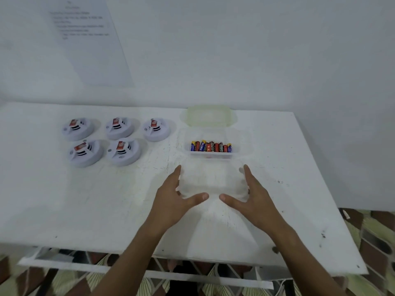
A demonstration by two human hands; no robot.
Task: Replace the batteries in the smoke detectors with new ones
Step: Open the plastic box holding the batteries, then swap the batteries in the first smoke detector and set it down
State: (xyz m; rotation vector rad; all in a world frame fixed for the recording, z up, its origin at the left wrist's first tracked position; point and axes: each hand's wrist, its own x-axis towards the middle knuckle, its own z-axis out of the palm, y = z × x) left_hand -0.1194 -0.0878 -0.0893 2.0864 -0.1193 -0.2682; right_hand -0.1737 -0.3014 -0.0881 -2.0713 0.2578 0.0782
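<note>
You hold the empty clear tub [210, 182] between both hands, left hand [177, 199] and right hand [252, 197], fingers curled round its sides, near the battery box [211, 148]; detectors [102, 139] sit far left; a nudge forward could spill the batteries.

The table [106, 210] is white, scuffed with dark specks. Left of the clear container [211, 182] sit five white smoke detectors [102, 139], each with a red label and black slot stripes. Behind the container, a clear tray [213, 154] holds blue, red, yellow and black batteries [211, 146]; farther behind lies a pale green lid [208, 116]. The floor [374, 242] shows brown and yellow-green leaf shapes.
</note>
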